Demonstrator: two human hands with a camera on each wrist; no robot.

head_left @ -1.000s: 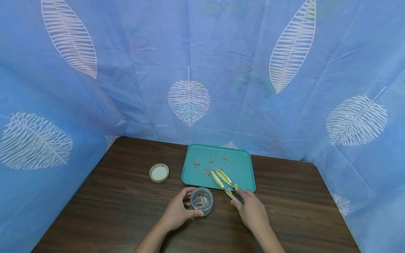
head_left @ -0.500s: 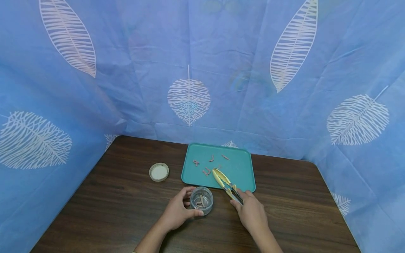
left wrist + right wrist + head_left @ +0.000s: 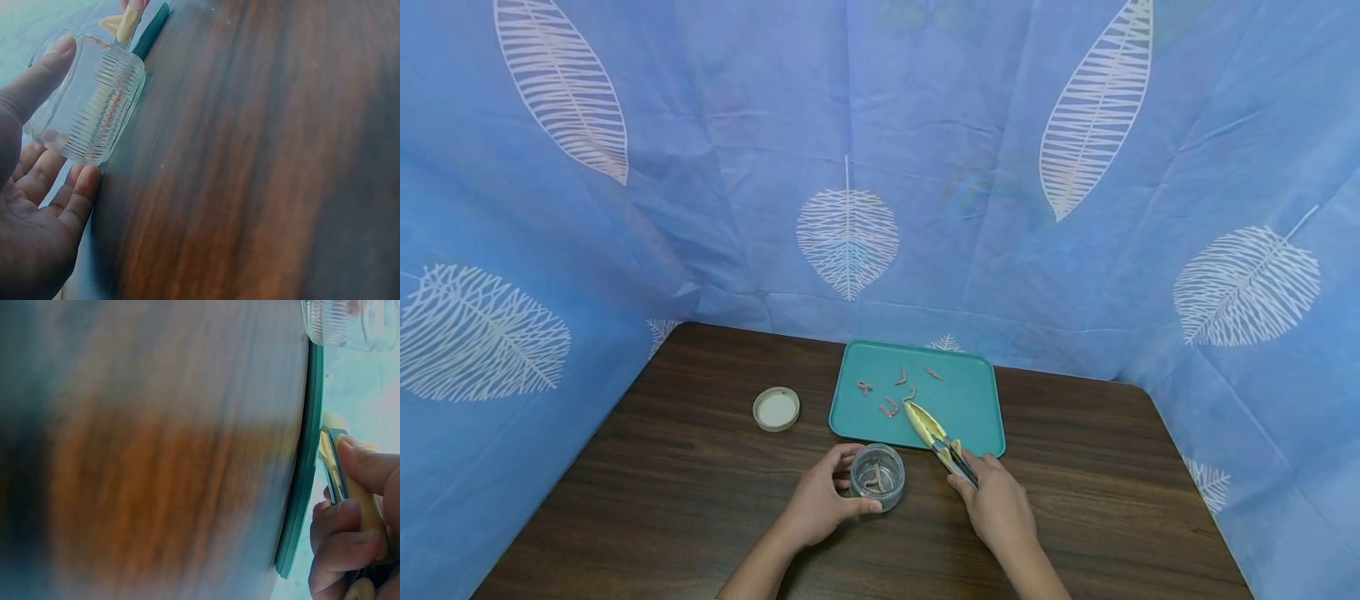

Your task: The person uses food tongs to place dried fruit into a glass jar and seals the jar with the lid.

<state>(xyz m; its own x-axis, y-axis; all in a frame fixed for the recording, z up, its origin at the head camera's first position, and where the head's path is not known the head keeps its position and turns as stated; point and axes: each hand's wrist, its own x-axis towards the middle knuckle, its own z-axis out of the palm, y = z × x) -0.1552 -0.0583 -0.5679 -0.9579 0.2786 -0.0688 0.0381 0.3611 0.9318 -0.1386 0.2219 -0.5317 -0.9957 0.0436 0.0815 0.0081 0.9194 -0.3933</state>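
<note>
My left hand holds a clear ribbed jar upright on the table, thumb on the near side and fingers round the left side. A few pale pink worm-like pieces lie in its bottom. My right hand grips metal tongs with pale yellow scalloped tips, whose arms are squeezed nearly together. The tips reach over the green tray, at the end of a curved pink worm-like piece; whether they pinch it I cannot tell. Several more such pieces lie scattered on the tray.
A round lid with a white inside lies on the dark wooden table, left of the tray. Behind the table hangs a blue cloth with white leaf patterns.
The arms of the tongs have come together from a wide spread, beside the curved worm-like piece, which now shows more fully. The left hand and jar stay in place.
</note>
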